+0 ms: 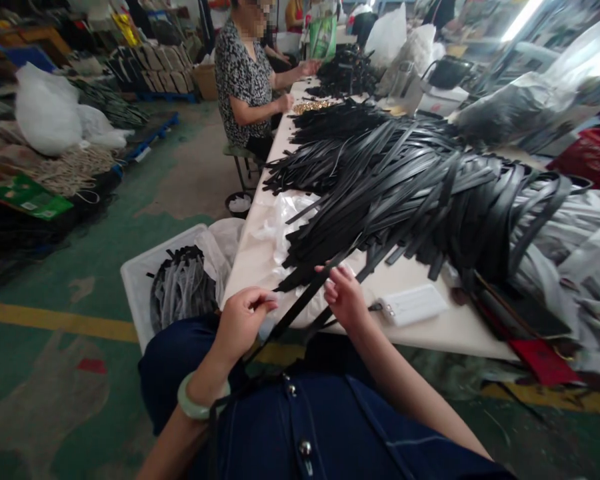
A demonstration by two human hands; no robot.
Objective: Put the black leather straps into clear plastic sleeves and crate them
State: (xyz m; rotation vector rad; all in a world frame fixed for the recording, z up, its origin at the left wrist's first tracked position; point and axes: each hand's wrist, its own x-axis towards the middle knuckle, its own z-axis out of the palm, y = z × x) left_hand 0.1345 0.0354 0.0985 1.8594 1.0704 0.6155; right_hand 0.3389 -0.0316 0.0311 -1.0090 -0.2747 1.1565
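Note:
Near the table's front left corner, my left hand (243, 321) is closed, thumb against bent fingers, with something small and pale at the fingertips that I cannot make out. My right hand (343, 293) is curled round a black strap (300, 303), which runs down to the left toward my lap. Beyond both hands a big pile of black straps (380, 180) covers much of the table (245, 267). Crumpled clear plastic (285, 223) lies at the pile's left edge. A white power strip (413, 304) rests right of my right wrist.
A white bin (135, 280) of wrapped black straps stands on the floor at the left. Another person (245, 87) sits at the table's far left side, near gold pieces (313, 107). Plastic-wrapped bundles (580, 233) and a red bag (590, 160) are at the right.

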